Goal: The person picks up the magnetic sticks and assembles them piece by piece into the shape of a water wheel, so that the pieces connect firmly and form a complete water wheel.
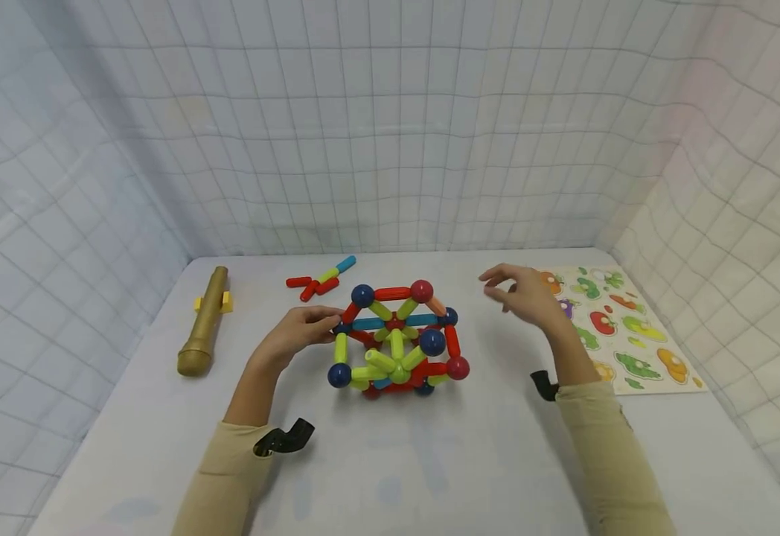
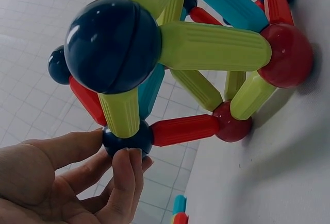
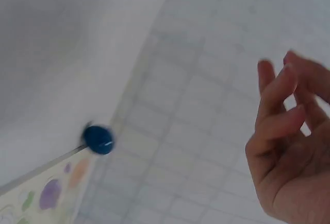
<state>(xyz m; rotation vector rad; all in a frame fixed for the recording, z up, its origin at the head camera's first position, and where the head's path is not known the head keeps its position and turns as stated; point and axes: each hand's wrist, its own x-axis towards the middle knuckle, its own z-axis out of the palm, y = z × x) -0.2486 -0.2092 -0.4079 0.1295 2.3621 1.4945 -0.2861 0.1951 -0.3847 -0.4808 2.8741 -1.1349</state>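
Observation:
A ball-and-stick model (image 1: 398, 371) of red and dark blue balls joined by green, red and blue rods stands on the table, in the middle of the head view. At its left side my left hand (image 1: 296, 333) pinches one dark blue ball (image 2: 117, 142) between thumb and fingers; that ball is joined to a green rod and a red rod. My right hand (image 1: 524, 296) hovers to the right of the model, fingers loosely bent and holding nothing. A blue ball (image 3: 98, 139) lies by the edge of the vegetable board in the right wrist view.
Several loose rods (image 1: 323, 279) lie behind the model at the left. A gold tube (image 1: 204, 324) with yellow side pieces is at the far left. The vegetable picture board (image 1: 638, 385) lies on the right, partly behind my right forearm. White gridded cloth (image 1: 390, 149) walls the table.

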